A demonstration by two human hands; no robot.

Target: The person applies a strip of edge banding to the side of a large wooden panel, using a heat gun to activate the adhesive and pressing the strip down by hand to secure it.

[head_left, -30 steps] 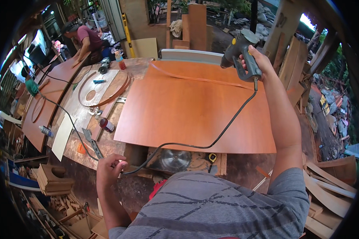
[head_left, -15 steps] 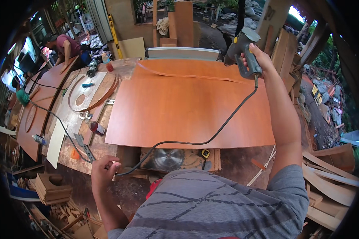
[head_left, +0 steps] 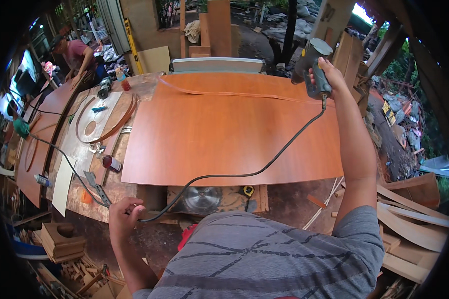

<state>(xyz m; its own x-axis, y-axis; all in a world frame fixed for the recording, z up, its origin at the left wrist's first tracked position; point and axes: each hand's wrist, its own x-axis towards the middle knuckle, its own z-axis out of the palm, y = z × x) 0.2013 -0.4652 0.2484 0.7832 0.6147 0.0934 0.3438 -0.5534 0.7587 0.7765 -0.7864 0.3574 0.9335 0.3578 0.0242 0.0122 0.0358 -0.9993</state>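
My right hand is wrapped round the handle of a dark grey heat gun, raised over the far right corner of a large orange-brown wood-finish panel. The gun's barrel tilts down to the left. A thin strip of matching edging lies along the panel's far part, its right end near the gun. From the handle a black power cord sags across the panel to my left hand, which pinches it beyond the panel's near left corner. The cord runs on to the left.
A round saw blade and a yellow tape measure sit below the panel's near edge. On the left bench are a curved strip, a dark bottle and a power tool. Another person leans over a panel further left.
The view has shifted slightly to the right. The heat gun has turned a little in my right hand and still hangs over the far right corner; my left hand keeps the cord.
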